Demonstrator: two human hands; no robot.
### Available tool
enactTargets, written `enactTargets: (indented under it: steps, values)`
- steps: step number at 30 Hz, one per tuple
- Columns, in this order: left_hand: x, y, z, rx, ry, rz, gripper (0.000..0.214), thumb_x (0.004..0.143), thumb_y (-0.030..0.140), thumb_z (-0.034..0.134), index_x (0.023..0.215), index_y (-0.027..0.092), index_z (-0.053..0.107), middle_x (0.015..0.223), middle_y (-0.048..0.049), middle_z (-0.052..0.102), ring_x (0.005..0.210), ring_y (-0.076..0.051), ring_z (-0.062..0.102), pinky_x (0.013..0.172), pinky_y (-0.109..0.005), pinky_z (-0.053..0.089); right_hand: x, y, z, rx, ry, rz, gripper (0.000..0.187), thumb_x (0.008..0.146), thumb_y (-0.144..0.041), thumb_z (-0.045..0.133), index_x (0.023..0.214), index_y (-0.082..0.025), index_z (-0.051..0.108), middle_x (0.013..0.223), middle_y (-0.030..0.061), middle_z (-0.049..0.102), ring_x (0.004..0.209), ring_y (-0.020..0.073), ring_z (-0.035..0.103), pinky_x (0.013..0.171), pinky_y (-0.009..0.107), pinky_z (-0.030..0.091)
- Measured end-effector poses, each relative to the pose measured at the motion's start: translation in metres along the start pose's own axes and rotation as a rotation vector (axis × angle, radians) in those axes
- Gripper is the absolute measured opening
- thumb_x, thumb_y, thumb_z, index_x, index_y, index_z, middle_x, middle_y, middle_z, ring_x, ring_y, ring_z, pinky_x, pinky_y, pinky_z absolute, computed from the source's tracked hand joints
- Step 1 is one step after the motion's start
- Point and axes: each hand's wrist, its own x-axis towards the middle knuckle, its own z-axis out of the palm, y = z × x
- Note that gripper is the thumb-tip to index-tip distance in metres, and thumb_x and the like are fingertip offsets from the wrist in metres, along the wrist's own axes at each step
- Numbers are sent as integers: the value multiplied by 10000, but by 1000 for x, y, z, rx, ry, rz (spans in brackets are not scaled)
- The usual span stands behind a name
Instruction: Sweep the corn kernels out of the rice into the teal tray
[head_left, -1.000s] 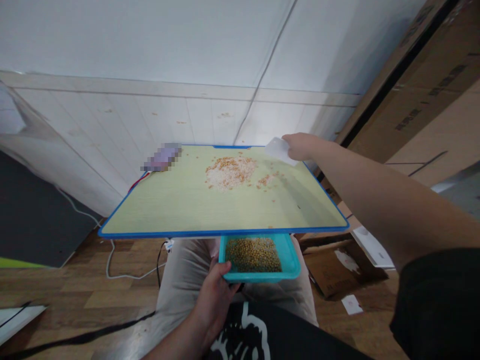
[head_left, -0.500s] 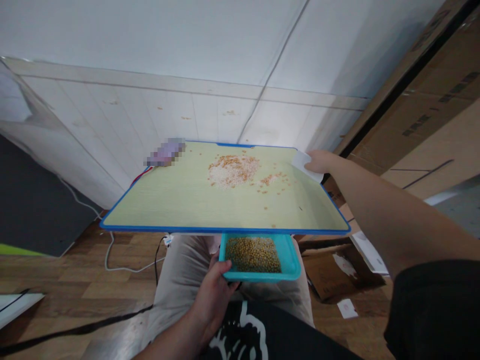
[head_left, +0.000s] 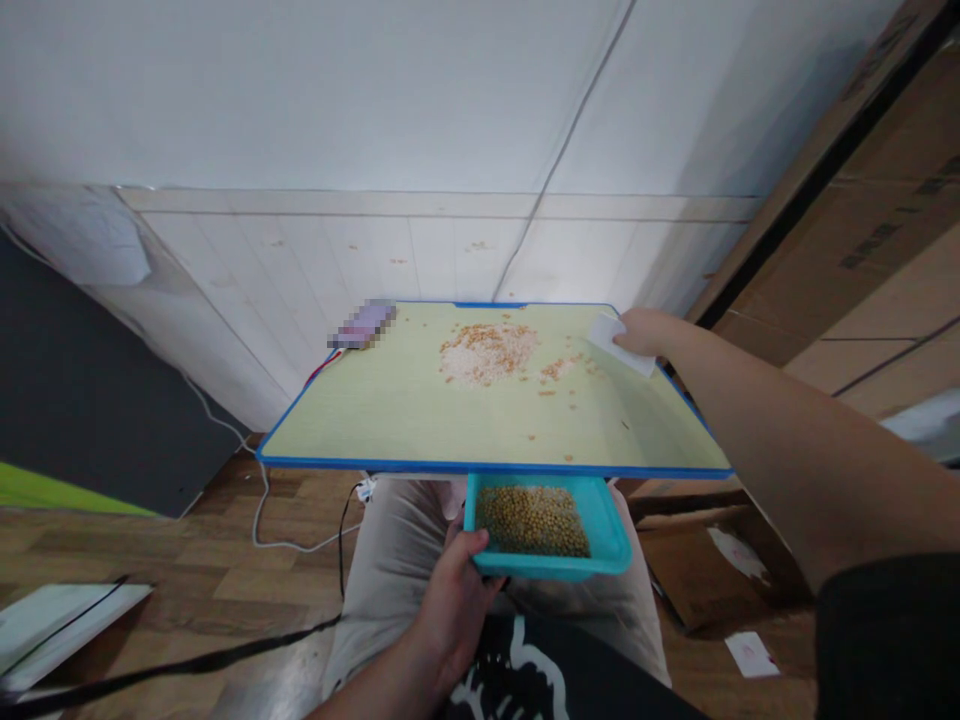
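Note:
My left hand (head_left: 456, 598) grips the near left corner of a turquoise tray (head_left: 609, 548) full of yellow beans (head_left: 532, 520), held just under the front edge of a pale green tabletop with a blue rim (head_left: 420, 465). My right hand (head_left: 643, 331) reaches to the table's far right side and pinches a small white card (head_left: 613, 339) that rests on the surface. Left of the card lies a pile of white rice mixed with yellow beans (head_left: 487, 352), with several loose beans scattered toward the card and the front edge.
A blurred-out purple device (head_left: 364, 324) with red and blue wires sits at the table's far left corner. Cardboard boxes (head_left: 847, 210) lean at the right, flattened cardboard (head_left: 720, 560) lies on the wooden floor, and a white cable (head_left: 262, 500) runs under the table.
My right hand has pulled the white card from the middle back of the table out to the right edge and lowered it onto the surface. The view has shifted left.

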Motion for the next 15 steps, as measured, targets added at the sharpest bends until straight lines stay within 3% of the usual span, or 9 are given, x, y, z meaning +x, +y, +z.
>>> enactTargets:
  steps: [3,15]
  values:
    - [-1,1,-1,-4,-10,-8,674,710,377,775,1352,247,614,1300,-122,792,1359,-378,648,1130,-523,483,-9,-15,-10,-79,-127,37,452,981,-296,645,1363,-92,774,1318,244,773,1199,336,744,987,404,580]
    - [-7,11,-3,28,-2,-5,570,781,324,743,1331,223,631,1320,-114,786,1227,-343,720,989,-449,559,-39,-43,-22,-53,-119,64,460,984,-252,635,1381,-55,759,1388,281,735,1242,367,734,1017,401,578]
